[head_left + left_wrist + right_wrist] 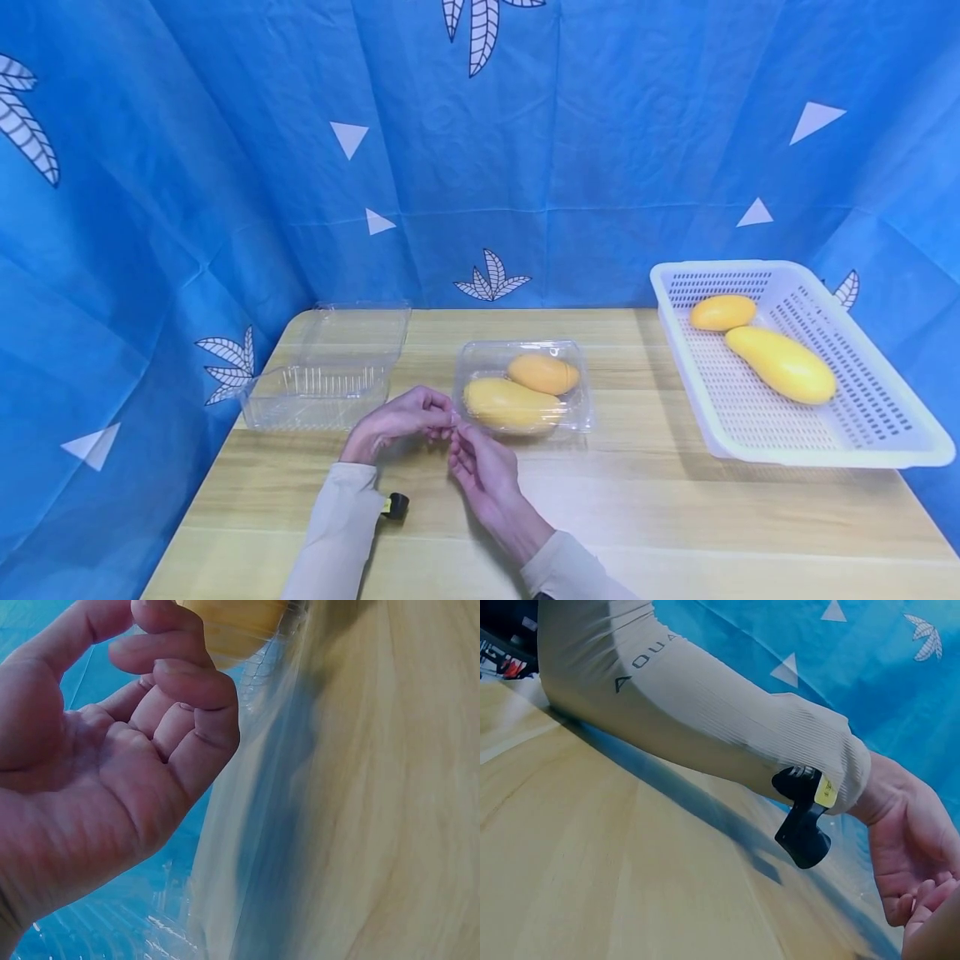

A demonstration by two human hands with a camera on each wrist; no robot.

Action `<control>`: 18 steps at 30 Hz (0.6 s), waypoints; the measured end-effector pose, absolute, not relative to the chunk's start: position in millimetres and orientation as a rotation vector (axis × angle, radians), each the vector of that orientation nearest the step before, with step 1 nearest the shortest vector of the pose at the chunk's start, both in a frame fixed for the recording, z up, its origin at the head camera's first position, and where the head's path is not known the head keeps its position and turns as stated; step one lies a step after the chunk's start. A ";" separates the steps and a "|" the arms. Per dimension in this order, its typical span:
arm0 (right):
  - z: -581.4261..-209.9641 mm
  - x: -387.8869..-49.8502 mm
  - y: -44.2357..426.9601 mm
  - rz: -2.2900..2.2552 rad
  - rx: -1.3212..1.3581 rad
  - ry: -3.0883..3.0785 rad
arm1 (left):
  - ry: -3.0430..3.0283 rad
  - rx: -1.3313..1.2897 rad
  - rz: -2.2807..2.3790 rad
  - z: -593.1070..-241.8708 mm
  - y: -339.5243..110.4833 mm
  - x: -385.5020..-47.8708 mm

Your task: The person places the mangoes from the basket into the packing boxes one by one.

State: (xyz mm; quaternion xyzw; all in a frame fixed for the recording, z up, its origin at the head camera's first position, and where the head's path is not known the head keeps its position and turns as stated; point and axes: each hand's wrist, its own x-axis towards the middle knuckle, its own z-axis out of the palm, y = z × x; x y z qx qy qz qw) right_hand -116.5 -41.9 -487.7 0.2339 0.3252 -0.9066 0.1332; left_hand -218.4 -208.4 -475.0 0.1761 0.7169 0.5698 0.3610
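A closed clear container (582,417) holds a yellow mango-shaped fruit (512,405) and a smaller orange one (543,373). At its front left corner, my left hand (399,421) and right hand (493,483) meet, thumbs and forefingers pinching a small, clear piece between them. Whether that piece belongs to the container cannot be told. The left wrist view has my left hand (112,757) palm showing, fingers curled, with orange fruit (236,626) beyond. In the right wrist view my left hand (907,832) touches the partly visible right hand (936,922).
An open clear container (315,408) with its lid raised stands at the table's back left. On the right, a white perforated basket (810,454) holds a large yellow fruit (782,365) and a smaller orange-yellow one (722,312). A blue patterned curtain (600,150) hangs around the table.
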 end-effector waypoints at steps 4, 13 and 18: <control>-488.0 -116.5 -41.5 -2.627 0.680 0.949 | 1.837 0.450 1.474 -476.2 -207.9 -218.9; -489.0 -117.3 -41.5 -2.618 0.677 0.977 | 1.839 0.454 1.469 -476.3 -209.0 -219.0; -488.8 -117.2 -42.0 -2.613 0.695 0.990 | 1.834 0.464 1.469 -476.9 -208.0 -219.2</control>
